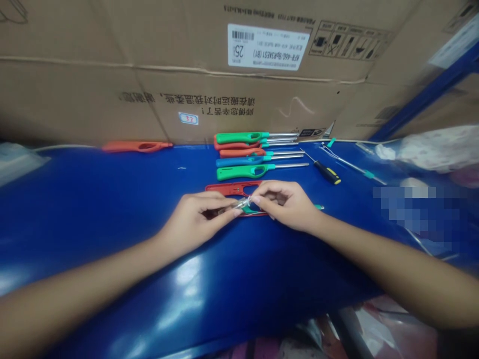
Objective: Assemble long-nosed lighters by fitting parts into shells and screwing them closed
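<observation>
My left hand (204, 215) is closed, thumb and fingers pinching a small silvery, partly clear part (241, 203). My right hand (286, 203) is closed too, its fingertips pinching the whitish right end of that same part. Just beyond the fingers lies a red half shell of a stick lighter (226, 189), hollow side up. Below the hands, another red lighter shell with a green trigger piece (251, 210) is partly covered by my fingers. What the curled fingers hide inside the palms cannot be seen.
Assembled stick lighters (239, 172) in green, red and blue lie stacked beyond my hands. To their right is a black-and-yellow screwdriver (327, 172); metal rods (354, 164) lie farther right. An orange lighter shell (136, 146) rests by the cardboard wall (86, 104) behind the blue table (93, 209).
</observation>
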### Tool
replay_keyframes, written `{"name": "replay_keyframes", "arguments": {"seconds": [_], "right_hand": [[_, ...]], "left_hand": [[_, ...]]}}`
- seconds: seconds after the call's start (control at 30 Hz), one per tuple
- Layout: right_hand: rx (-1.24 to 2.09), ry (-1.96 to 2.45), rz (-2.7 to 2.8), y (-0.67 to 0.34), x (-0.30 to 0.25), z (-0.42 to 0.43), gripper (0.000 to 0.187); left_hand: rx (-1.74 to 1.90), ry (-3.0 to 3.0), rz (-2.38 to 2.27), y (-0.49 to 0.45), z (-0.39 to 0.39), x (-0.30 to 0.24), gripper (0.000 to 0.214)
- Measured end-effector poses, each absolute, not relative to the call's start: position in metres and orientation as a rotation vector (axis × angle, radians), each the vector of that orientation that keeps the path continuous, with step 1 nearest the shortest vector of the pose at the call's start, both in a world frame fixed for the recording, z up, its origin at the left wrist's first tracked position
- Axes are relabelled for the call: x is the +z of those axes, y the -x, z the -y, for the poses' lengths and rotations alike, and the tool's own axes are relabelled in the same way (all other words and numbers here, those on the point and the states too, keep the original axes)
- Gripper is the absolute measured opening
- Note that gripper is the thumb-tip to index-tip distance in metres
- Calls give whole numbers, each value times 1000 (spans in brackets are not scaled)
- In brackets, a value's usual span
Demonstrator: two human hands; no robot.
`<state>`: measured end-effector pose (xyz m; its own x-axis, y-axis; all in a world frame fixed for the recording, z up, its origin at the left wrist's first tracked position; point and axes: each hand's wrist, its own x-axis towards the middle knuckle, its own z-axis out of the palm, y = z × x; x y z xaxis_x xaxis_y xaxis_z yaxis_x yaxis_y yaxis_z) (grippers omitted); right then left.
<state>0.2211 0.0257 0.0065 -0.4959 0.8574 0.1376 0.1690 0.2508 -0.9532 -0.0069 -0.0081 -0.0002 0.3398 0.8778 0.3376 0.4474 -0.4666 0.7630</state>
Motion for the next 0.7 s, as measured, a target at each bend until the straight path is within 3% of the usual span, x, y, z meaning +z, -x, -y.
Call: {"name": "replay_keyframes", "arguments": {"seconds": [0.33,0.7], "right_hand": [[1119,972,1954,-220,4,-24,19],[1328,1075,1864,-217,13,-26,29]], "left_hand": [[988,-2079,-1125,9,7,-3,18],[1014,-2106,-1136,9,8,-2,20]]}}
